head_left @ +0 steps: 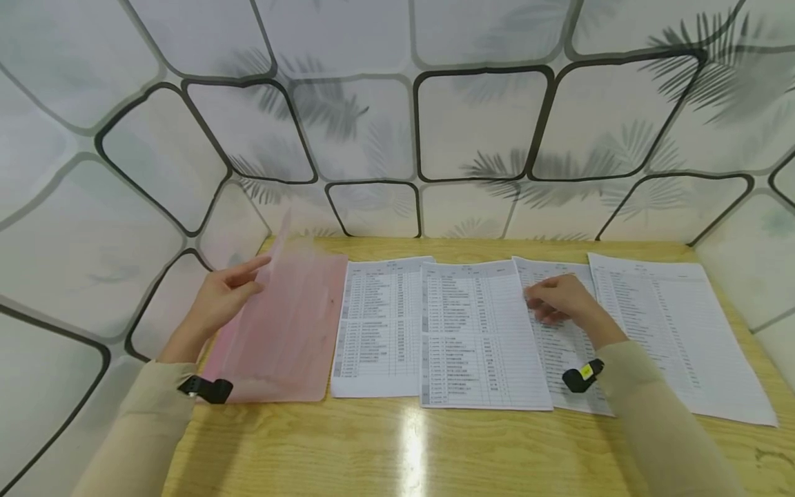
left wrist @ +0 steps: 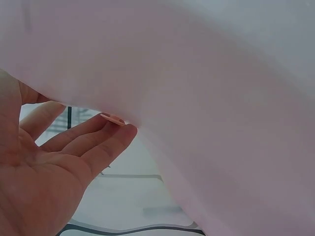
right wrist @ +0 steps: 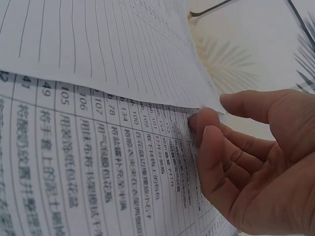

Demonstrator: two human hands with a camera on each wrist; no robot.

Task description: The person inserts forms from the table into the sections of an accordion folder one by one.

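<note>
At the left lies a pink translucent folder (head_left: 304,324), its cover raised. My left hand (head_left: 226,297) pinches the cover's left edge between thumb and fingers. In the left wrist view the cover (left wrist: 197,98) fills much of the picture, hiding part of the left hand (left wrist: 54,162). My right hand (head_left: 562,300) is at the right edge of a printed sheet (head_left: 478,338). Its thumb and curled fingers (right wrist: 211,147) pinch that sheet's edge in the right wrist view. Beneath this edge lies another printed sheet (head_left: 559,345), partly covered by the hand and wrist.
A printed sheet (head_left: 375,331) lies between folder and gripped sheet, partly overlapped by the latter. Another sheet (head_left: 683,338) lies at the far right. Patterned walls (head_left: 478,131) enclose the wooden table (head_left: 373,449) at the back and sides.
</note>
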